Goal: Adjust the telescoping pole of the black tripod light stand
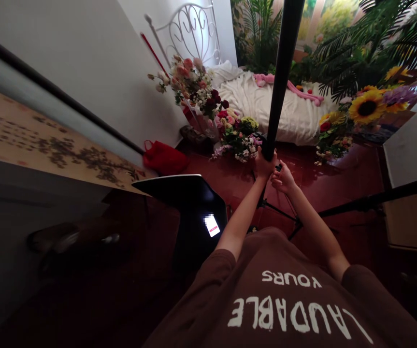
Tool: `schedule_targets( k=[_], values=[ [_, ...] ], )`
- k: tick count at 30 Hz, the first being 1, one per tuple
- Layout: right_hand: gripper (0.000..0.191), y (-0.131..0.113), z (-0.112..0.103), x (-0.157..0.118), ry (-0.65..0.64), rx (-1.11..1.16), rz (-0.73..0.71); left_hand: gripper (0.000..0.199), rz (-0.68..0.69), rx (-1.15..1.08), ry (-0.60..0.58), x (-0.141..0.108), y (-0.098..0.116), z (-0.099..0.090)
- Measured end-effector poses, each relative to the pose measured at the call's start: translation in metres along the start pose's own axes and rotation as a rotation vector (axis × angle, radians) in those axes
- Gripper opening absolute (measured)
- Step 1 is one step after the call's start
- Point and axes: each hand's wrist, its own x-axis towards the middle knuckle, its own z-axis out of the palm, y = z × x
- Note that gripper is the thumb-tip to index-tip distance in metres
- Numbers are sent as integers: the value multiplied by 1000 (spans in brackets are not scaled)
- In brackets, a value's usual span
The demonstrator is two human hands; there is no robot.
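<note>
The brown shirt (pixel 288 290) of the person, printed with pale lettering, lies nearest the camera; both bare forearms extend forward from its sleeves. The left hand (pixel 264 165) is closed around a black pole (pixel 280 92). The right hand (pixel 283 180) is positioned just beside it, with fingers curled and narrowed on a small black fitting (pixel 278 167); the exact finger contact is partly hidden. The pole is located directly ahead of the person, between the body and the near edge of the bed (pixel 288 126). Thin black legs (pixel 280 210) are visible below the hands, over the red floor (pixel 356 179). To the left of the left forearm, a lit phone (pixel 212 225) rests on a dark, smooth-surfaced piece of furniture (pixel 194 203). A red bag (pixel 166 158) lies on the floor toward its left edge, near the wall. Mixed flowers (pixel 190 77) stand at the left end of the bed; sunflowers (pixel 366 106) are arranged at its right end. A pink plush item (pixel 307 94) lies on the white bed cover (pixel 240 94), toward the far edge.
</note>
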Motion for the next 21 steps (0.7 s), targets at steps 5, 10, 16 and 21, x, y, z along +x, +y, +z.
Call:
schedule_targets(
  k=[5,10,16,21],
  values=[
    [40,-1,-4,2,-109,92,-102,52,16,-2,3,0,-3,-1],
    [50,6,-8,-4,-6,-94,-45,56,28,1,7,3,-3,-1],
    [51,9,-5,-2,358,-536,-380,52,67,9,15,2,-2,1],
    [49,-4,1,2,137,-288,-177,50,51,42,30,1,-3,0]
  ],
)
